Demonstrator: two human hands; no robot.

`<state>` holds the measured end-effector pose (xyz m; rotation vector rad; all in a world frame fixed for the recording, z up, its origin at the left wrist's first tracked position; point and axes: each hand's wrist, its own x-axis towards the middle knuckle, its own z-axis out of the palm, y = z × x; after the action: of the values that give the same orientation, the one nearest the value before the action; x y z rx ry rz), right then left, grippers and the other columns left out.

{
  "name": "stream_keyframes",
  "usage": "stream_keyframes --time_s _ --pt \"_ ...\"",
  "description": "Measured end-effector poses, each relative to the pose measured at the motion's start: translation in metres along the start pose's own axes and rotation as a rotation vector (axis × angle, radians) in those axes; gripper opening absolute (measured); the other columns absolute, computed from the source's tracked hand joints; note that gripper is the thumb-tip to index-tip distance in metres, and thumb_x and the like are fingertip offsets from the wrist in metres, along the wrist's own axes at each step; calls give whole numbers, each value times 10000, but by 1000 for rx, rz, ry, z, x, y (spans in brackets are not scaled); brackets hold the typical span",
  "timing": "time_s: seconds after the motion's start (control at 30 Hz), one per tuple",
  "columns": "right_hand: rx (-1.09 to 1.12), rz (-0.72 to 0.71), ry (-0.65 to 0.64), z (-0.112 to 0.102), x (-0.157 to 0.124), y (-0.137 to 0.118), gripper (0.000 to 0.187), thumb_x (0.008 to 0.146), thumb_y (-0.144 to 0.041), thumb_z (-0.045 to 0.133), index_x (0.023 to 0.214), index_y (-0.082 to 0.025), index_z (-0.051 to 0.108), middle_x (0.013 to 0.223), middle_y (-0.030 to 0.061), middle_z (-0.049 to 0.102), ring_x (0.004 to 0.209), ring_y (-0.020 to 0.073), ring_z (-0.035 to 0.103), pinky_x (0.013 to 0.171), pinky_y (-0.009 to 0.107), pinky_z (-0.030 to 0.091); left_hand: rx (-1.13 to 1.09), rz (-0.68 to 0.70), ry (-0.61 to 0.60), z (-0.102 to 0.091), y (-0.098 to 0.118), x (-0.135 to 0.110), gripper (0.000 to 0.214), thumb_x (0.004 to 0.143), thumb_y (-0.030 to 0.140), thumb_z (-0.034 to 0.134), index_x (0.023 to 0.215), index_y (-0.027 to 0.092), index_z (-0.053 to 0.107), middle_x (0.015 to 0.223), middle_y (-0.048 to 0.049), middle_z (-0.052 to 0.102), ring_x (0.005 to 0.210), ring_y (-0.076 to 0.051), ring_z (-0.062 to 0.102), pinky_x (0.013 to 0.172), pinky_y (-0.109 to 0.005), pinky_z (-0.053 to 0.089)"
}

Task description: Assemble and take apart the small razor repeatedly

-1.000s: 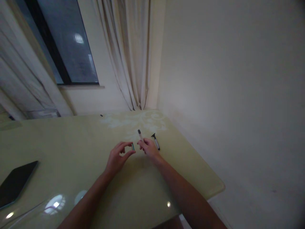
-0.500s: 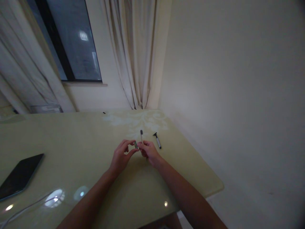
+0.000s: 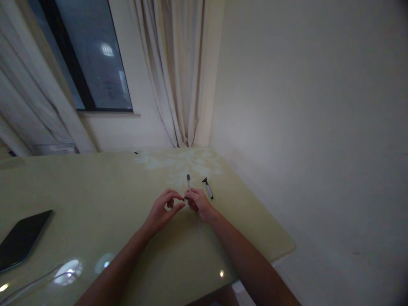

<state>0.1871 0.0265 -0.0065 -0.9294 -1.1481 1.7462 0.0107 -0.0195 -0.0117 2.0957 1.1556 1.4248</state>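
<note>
Both my hands meet over the pale green table. My right hand is closed round a thin pen-like stick whose dark tip points away from me. My left hand pinches a small dark piece between thumb and forefinger, right against the right hand's fingers. A short black-and-white razor-like tool lies on the table just right of my right hand.
A dark tablet lies at the table's left near edge, with a white cable close by. The wall runs along the table's right side. A curtain and a window stand behind the table.
My left hand has moved right with the small piece until it touches my right hand's fingers. The stick stays held in my right hand.
</note>
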Motion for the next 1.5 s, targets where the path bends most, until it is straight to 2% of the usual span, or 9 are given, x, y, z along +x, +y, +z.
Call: stream_keyframes --time_s 0.13,0.27,0.37,0.8,0.93,1.03,1.1,1.23,1.5 --pt "-18 2 -61 1 -1 -1 281 648 -381 748 736 -192 559 518 -116 374 426 45 247 456 252 102 -16 -61 47 1 -5 0 247 878 385 771 1048 222 694 840 18 602 646 -110 513 623 -238 455" --pt "-81 -33 -113 3 -4 -3 256 662 -388 725 738 -187 587 490 -112 379 420 54 245 444 264 106 -60 -63 -26 -1 -2 2 397 881 395 764 1244 253 690 994 -16 631 661 -98 522 632 -241 480" --pt "-142 -49 -118 2 -4 -4 249 667 -393 721 712 -190 584 474 -108 378 423 60 259 443 264 126 -93 -66 -85 -3 3 4 347 895 387 748 1214 253 721 1066 -38 623 665 -87 525 633 -239 489" --pt "-140 -57 -162 -1 -7 -7 376 649 -486 823 756 -173 645 517 -99 389 461 64 262 474 263 144 -206 -131 -63 -4 5 7 380 818 419 812 1151 246 757 1075 -48 631 639 -82 514 595 -232 470" --pt "-141 -65 -167 0 -4 -5 451 678 -572 826 813 -174 663 532 -98 385 460 69 251 472 258 148 -212 -187 -48 -4 4 7 374 814 403 807 1140 229 752 936 -20 629 645 -98 508 596 -232 442" --pt "-214 -165 -107 -4 0 -4 548 878 -711 595 921 -176 707 581 -57 461 483 95 315 492 248 221 -203 -262 47 -6 -1 8 396 820 415 787 1151 207 724 762 27 572 617 -108 485 570 -225 402" --pt "-397 -326 -46 -9 2 -4 567 987 -674 454 997 -185 740 652 -13 549 568 127 433 575 256 331 -180 -302 112 -9 -7 9 419 819 422 777 1167 196 710 737 37 569 589 -104 467 548 -223 382" --pt "-781 -618 -4 -17 4 -2 379 1039 -485 517 1113 -226 783 951 69 704 907 209 582 881 328 407 -129 -320 184 -13 -19 9 420 793 440 778 1119 180 723 736 31 594 549 -95 443 509 -221 360" --pt "-774 -583 -11 -20 7 1 370 1023 -429 584 1329 -286 733 851 47 643 815 204 532 825 318 419 -154 -287 200 -13 -16 9 421 818 432 771 1163 195 727 720 35 581 553 -97 434 504 -218 348"
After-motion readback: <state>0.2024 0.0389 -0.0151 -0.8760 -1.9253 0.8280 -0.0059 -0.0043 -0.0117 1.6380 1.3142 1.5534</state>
